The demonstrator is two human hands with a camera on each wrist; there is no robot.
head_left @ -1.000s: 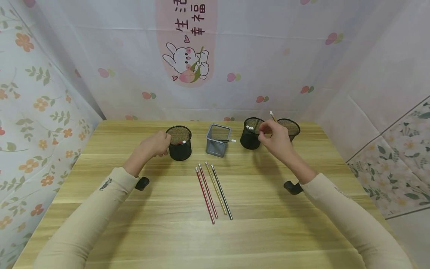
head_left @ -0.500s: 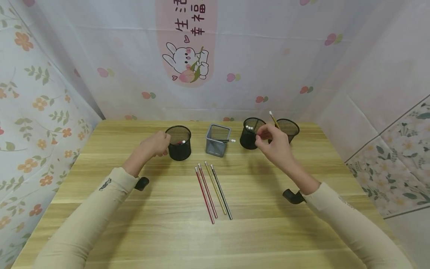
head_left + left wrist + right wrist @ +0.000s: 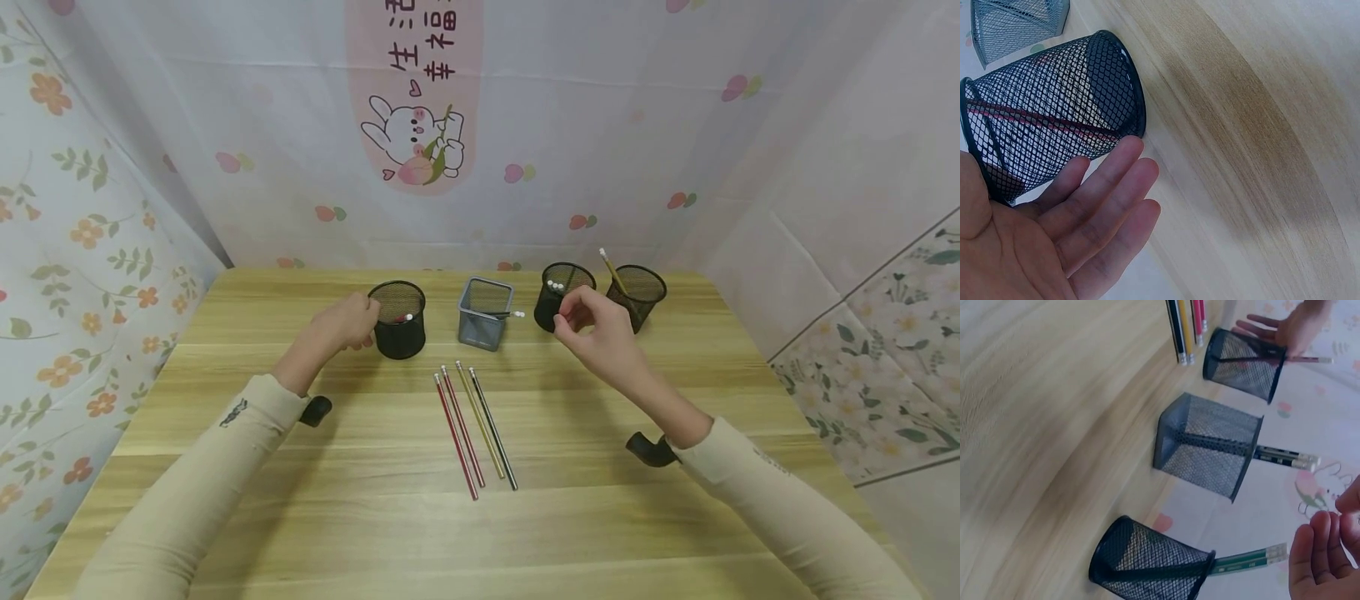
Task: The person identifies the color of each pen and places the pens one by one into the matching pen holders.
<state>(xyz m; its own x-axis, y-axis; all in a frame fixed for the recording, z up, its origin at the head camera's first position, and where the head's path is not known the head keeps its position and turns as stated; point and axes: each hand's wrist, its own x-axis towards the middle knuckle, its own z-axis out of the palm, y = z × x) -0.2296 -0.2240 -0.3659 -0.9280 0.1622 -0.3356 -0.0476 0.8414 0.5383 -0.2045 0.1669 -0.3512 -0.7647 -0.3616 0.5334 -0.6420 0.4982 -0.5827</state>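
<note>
Pencils (image 3: 481, 419), four of them, are lying loose in the middle of the table (image 3: 375, 517). On the left, the left hand (image 3: 341, 323) is pinching the rim of the round black cup (image 3: 400, 340), where a red pencil (image 3: 1047, 120) is leaning inside. The right hand (image 3: 603, 335) is hovering in front of the cup of green pencils (image 3: 545, 312), holding nothing, thumb and fingertips leaving only a narrow gap. Behind it, another yellow pencil (image 3: 613, 272) is leaning in the end cup (image 3: 647, 287).
</note>
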